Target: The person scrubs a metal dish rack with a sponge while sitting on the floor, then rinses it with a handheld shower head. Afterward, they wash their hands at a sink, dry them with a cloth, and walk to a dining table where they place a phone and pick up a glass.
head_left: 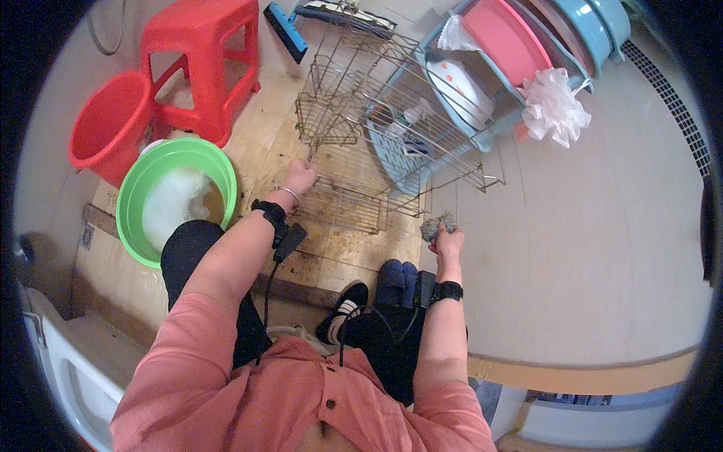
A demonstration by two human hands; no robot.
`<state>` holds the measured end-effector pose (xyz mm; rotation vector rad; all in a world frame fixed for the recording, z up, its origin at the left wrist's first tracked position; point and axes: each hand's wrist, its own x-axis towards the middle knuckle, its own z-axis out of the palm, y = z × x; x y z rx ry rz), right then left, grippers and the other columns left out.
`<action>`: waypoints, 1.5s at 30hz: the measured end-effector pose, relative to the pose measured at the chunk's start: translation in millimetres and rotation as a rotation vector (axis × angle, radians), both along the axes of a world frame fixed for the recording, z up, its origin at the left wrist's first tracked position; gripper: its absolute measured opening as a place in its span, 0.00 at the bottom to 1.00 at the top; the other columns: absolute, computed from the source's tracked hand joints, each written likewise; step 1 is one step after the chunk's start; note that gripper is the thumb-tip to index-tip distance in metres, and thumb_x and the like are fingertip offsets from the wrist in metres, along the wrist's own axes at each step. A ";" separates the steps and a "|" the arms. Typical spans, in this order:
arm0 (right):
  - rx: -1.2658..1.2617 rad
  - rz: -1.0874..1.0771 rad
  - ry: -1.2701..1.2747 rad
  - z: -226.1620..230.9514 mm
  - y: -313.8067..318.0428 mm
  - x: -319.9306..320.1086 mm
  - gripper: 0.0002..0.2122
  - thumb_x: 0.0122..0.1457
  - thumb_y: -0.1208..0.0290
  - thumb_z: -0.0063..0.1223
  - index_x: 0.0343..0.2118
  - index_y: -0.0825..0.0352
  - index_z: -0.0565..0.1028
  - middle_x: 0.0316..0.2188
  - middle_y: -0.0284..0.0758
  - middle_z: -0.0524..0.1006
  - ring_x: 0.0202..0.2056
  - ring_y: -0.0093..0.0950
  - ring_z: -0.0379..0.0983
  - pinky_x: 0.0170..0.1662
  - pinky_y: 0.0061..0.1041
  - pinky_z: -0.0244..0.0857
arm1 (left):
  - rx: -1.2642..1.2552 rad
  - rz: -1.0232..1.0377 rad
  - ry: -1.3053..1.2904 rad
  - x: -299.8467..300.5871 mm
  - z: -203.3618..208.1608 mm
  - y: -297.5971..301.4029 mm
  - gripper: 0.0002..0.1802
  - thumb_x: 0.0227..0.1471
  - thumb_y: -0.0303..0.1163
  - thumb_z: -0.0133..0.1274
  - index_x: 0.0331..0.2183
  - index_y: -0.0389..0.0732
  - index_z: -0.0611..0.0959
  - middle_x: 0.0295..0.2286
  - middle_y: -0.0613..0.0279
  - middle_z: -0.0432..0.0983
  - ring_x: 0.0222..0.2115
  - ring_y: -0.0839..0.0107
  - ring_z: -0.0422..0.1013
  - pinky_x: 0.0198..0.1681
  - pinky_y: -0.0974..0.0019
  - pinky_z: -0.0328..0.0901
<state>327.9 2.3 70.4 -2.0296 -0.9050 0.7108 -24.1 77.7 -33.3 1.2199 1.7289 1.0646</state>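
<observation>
A wire rack (348, 205) with several tiers of thin metal bars stands tilted on the stained tile floor in front of me. My left hand (300, 176) is closed around a bar on its left side. In my right hand (450, 241) is a grey scouring pad (432, 227) that looks like steel wool, held to the right of the rack's lower edge and seemingly apart from it. Left of my left arm, a green basin (126, 207) holds water with white suds. My fingers hide part of the pad.
Behind the basin are a red bucket (111, 120) and a red plastic stool (202, 26). A blue shelf (395, 162) with basins and a white bath puff (556, 108) stands behind the rack. Blue slippers (390, 282) lie near my feet. A blue-headed brush (286, 32) rests at the back.
</observation>
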 end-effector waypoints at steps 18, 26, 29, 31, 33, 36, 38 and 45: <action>0.105 -0.068 0.283 8.6 -5.9 30.0 0.10 0.57 0.70 0.50 0.37 0.69 0.65 0.17 0.32 0.69 0.12 0.20 0.63 0.13 0.23 0.65 | 0.093 -0.005 -0.001 -16.7 -2.1 22.5 0.25 0.48 0.36 0.50 0.44 0.26 0.71 0.40 0.37 0.71 0.43 0.51 0.68 0.47 0.60 0.61; 0.120 0.005 0.368 11.5 1.4 8.3 0.11 0.56 0.71 0.50 0.39 0.69 0.67 0.20 0.34 0.72 0.12 0.19 0.64 0.13 0.21 0.65 | 0.120 0.004 0.130 -16.4 25.5 0.6 0.38 0.46 0.32 0.50 0.55 0.30 0.54 0.52 0.36 0.56 0.55 0.47 0.53 0.58 0.60 0.48; 0.167 -0.018 0.363 15.0 5.1 2.4 0.11 0.55 0.71 0.50 0.39 0.70 0.67 0.21 0.35 0.72 0.12 0.20 0.65 0.12 0.20 0.64 | 0.369 0.043 0.311 -18.7 64.4 -15.1 0.36 0.46 0.30 0.49 0.55 0.32 0.55 0.54 0.39 0.53 0.57 0.48 0.48 0.59 0.57 0.46; 0.207 -0.017 0.400 16.6 8.1 -0.6 0.11 0.55 0.71 0.51 0.38 0.71 0.68 0.21 0.35 0.72 0.12 0.20 0.65 0.12 0.20 0.64 | 0.508 0.055 0.396 -23.2 95.0 -26.0 0.35 0.46 0.29 0.48 0.56 0.35 0.57 0.55 0.42 0.52 0.58 0.48 0.45 0.60 0.55 0.45; 0.234 -0.010 0.409 17.4 10.9 -2.9 0.11 0.55 0.70 0.51 0.38 0.71 0.68 0.21 0.35 0.72 0.12 0.20 0.65 0.12 0.20 0.64 | 0.711 0.105 0.495 -22.5 125.5 -39.8 0.33 0.46 0.29 0.48 0.55 0.38 0.59 0.55 0.46 0.52 0.58 0.48 0.45 0.60 0.53 0.44; 0.245 0.016 0.431 18.5 13.8 -5.5 0.12 0.55 0.69 0.52 0.37 0.71 0.68 0.20 0.34 0.71 0.13 0.20 0.65 0.12 0.20 0.65 | 0.860 0.108 0.613 -15.7 171.4 -55.9 0.32 0.47 0.31 0.48 0.55 0.43 0.61 0.56 0.52 0.53 0.58 0.48 0.45 0.60 0.50 0.43; 0.249 0.041 0.443 20.3 14.3 -7.5 0.13 0.54 0.69 0.52 0.39 0.71 0.67 0.20 0.34 0.71 0.13 0.20 0.65 0.13 0.20 0.65 | 0.929 0.091 0.683 -4.1 197.6 -61.9 0.32 0.47 0.35 0.51 0.55 0.47 0.62 0.57 0.58 0.52 0.59 0.50 0.43 0.59 0.45 0.41; 0.236 0.078 0.449 30.2 8.5 -18.6 0.18 0.54 0.69 0.53 0.44 0.72 0.66 0.20 0.34 0.71 0.13 0.19 0.65 0.12 0.20 0.65 | 0.769 -0.111 1.093 25.1 254.2 -46.6 0.42 0.41 0.45 0.57 0.57 0.49 0.59 0.58 0.58 0.49 0.61 0.51 0.36 0.54 0.31 0.42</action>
